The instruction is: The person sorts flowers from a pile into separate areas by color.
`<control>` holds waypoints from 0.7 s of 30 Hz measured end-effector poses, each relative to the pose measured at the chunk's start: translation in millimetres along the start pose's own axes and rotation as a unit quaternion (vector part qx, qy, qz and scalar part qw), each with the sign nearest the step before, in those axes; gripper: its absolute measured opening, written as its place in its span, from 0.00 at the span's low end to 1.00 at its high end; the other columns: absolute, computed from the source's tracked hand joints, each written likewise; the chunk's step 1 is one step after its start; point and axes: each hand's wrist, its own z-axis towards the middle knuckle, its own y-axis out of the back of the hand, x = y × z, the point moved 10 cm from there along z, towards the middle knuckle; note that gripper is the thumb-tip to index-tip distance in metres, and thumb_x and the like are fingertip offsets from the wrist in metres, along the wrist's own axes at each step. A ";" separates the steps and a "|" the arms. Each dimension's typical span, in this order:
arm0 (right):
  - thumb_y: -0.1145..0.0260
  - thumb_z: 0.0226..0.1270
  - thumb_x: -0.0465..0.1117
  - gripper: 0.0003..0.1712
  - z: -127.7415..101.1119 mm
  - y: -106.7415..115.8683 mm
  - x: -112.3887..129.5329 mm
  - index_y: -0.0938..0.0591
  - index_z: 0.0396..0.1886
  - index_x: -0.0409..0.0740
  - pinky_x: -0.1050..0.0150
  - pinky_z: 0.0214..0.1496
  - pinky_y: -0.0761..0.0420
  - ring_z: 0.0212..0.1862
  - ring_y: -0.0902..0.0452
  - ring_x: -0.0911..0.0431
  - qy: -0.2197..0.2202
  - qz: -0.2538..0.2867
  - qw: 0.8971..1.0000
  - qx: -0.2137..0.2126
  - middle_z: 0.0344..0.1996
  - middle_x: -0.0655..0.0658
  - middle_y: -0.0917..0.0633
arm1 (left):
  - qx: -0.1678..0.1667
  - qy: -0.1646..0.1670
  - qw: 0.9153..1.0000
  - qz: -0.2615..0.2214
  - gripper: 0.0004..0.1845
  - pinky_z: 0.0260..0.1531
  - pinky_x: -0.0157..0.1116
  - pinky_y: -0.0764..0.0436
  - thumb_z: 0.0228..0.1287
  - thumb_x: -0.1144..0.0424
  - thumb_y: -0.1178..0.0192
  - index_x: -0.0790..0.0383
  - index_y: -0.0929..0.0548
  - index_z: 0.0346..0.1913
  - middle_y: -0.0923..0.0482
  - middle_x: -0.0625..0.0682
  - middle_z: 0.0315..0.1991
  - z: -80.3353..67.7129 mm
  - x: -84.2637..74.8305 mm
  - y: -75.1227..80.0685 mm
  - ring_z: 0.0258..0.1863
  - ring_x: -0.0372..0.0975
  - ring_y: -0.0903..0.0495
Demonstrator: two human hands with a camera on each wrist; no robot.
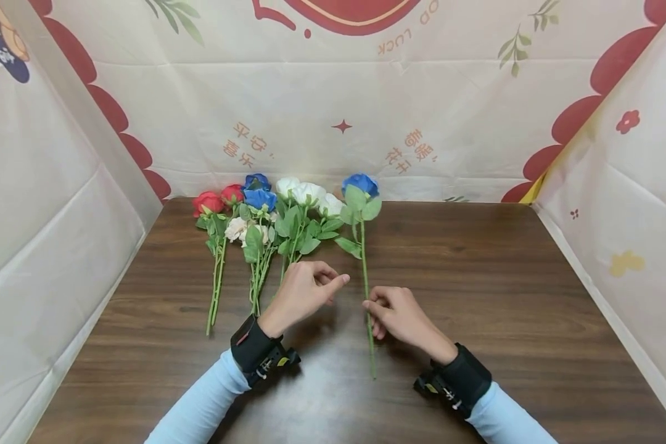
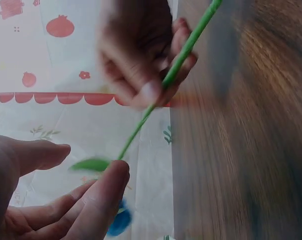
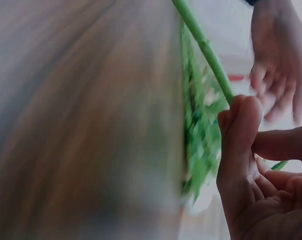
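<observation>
A blue artificial rose [image 1: 359, 184] on a long green stem [image 1: 365, 265] stands out at the right of the flowers. My right hand [image 1: 401, 313] pinches the stem low down, between thumb and fingers, as the right wrist view also shows. My left hand [image 1: 304, 291] hovers just left of the stem. In the left wrist view its thumb and fingers are parted, with nothing held between them. Nearest behind the left hand lie white roses [image 1: 308, 193] with green leaves.
Further left on the wooden table [image 1: 466, 265] lie blue roses [image 1: 259, 198], pale cream flowers [image 1: 235, 229] and red roses [image 1: 208, 202], their stems pointing toward me. A printed cloth [image 1: 322, 92] hangs behind the table, with white cloth walls at both sides.
</observation>
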 end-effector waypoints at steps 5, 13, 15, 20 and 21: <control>0.39 0.77 0.37 0.13 -20.7 38.3 -38.1 0.17 0.32 0.35 0.58 0.21 0.16 0.18 0.18 0.53 -0.052 -0.038 0.998 -0.017 0.16 0.47 0.17 | -0.007 -0.007 1.000 0.015 0.14 0.30 0.33 0.19 0.70 0.52 0.33 0.61 0.10 0.41 0.10 0.54 0.27 2.7 0.1 2.6 0.21 0.47 0.12; 0.38 0.76 0.38 0.14 -55.7 119.0 -82.6 0.19 0.28 0.37 0.60 0.21 0.17 0.18 0.18 0.54 -0.125 -0.135 0.982 -0.041 0.15 0.47 0.17 | -0.014 -0.004 0.999 0.029 0.13 0.30 0.34 0.19 0.70 0.53 0.33 0.61 0.11 0.41 0.10 0.55 0.28 0.8 1.8 9.4 0.20 0.45 0.12; 0.38 0.76 0.39 0.15 -64.2 137.9 -92.4 0.20 0.27 0.38 0.61 0.22 0.16 0.19 0.18 0.55 -0.146 -0.157 0.976 -0.041 0.15 0.47 0.17 | -0.011 -0.001 1.000 0.027 0.14 0.30 0.33 0.19 0.70 0.53 0.33 0.61 0.11 0.41 0.10 0.56 0.28 0.4 2.6 9.0 0.21 0.46 0.12; 0.40 0.75 0.38 0.17 -80.6 180.6 -115.2 0.23 0.24 0.38 0.60 0.25 0.15 0.21 0.17 0.55 -0.189 -0.197 0.961 -0.034 0.17 0.46 0.16 | -0.004 -0.001 1.000 0.025 0.14 0.28 0.33 0.19 0.71 0.52 0.33 0.61 0.11 0.41 0.10 0.55 0.28 0.5 2.9 6.6 0.21 0.46 0.12; 0.40 0.75 0.38 0.17 -82.8 188.2 -119.3 0.23 0.23 0.38 0.60 0.25 0.15 0.21 0.17 0.55 -0.193 -0.207 0.959 -0.032 0.17 0.46 0.16 | -0.004 -0.001 1.000 0.026 0.14 0.28 0.33 0.19 0.70 0.52 0.33 0.61 0.11 0.41 0.10 0.55 0.28 0.7 2.8 6.2 0.20 0.45 0.12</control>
